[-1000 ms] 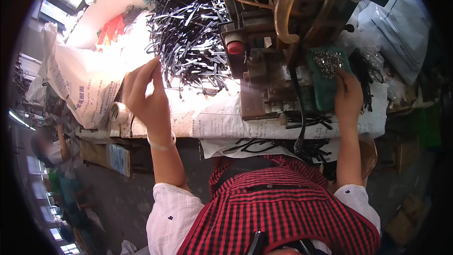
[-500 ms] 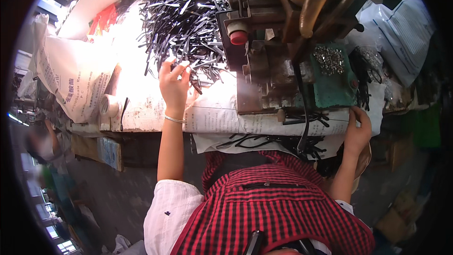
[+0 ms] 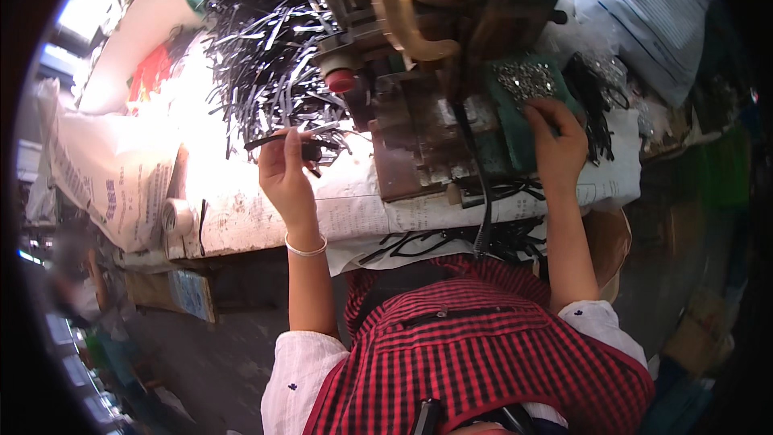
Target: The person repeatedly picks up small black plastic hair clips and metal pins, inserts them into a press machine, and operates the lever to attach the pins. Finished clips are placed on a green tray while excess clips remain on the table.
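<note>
My left hand (image 3: 288, 185) is closed around a slim black strip (image 3: 259, 142), which looks like a glasses temple; whether other strips are in the grip I cannot tell. Just beyond it lies a large heap of similar black strips (image 3: 274, 56). My right hand (image 3: 561, 149) has its fingertips pinched together at the green tray (image 3: 517, 141), beside a pile of small shiny metal parts (image 3: 519, 76). Anything between those fingertips is too small to make out. Between my hands stands a bench machine (image 3: 403, 121) with a red button (image 3: 340, 80).
A black cable (image 3: 475, 161) hangs in front of the machine. More black strips (image 3: 507, 238) lie below the bench edge. A white printed sack (image 3: 113, 177) and a tape roll (image 3: 179, 216) stand left; a clear plastic bag (image 3: 652, 24) lies at the far right.
My right hand has moved from the bench's front edge up to the metal parts. My left hand now lifts a black strip at the near side of the heap. The view has shifted.
</note>
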Demonstrator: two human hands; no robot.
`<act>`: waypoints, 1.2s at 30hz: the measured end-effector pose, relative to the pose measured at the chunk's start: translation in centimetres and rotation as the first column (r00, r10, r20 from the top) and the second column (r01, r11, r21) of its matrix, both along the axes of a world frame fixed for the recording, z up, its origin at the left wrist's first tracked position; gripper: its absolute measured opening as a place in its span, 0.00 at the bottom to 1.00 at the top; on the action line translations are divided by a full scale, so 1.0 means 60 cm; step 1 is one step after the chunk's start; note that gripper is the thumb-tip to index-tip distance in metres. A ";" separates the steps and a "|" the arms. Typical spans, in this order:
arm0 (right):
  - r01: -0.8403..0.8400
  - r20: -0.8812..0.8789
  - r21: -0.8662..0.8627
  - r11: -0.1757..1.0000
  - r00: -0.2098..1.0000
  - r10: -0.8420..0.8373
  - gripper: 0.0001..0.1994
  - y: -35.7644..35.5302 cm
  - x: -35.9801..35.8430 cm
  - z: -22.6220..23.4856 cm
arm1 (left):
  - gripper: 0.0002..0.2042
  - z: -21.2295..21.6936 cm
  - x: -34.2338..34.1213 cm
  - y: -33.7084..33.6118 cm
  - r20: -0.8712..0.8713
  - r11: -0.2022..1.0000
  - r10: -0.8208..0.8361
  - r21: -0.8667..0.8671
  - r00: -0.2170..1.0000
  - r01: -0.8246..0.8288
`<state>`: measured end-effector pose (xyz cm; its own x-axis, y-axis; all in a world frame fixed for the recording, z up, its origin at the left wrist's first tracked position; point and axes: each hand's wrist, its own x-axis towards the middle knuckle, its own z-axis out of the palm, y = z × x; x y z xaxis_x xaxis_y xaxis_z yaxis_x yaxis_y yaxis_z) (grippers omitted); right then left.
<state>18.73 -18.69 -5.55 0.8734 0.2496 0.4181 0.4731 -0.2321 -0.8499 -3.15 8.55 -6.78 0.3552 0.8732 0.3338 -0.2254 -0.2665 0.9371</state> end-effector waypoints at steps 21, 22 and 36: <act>-0.401 -0.144 0.488 0.775 0.839 0.525 0.28 0.091 -0.105 0.142 | 0.05 0.216 0.082 -0.102 0.132 0.858 -0.246 0.491 0.960 0.152; -0.431 -0.082 0.438 0.789 0.855 0.513 0.27 0.078 -0.114 0.151 | 0.05 0.209 0.073 -0.105 0.082 0.823 -0.270 0.537 0.959 0.185; -0.037 -0.019 -0.008 0.999 0.999 0.037 0.15 -0.068 0.080 -0.002 | 0.12 0.122 0.122 -0.173 -0.128 0.155 -0.195 0.975 0.973 0.159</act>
<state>23.53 -22.78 -5.68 0.8711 0.2855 0.3997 0.4658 -0.2218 -0.8567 4.17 -1.82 0.53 0.4277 -0.2570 0.8666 -0.4209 -0.9051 -0.0607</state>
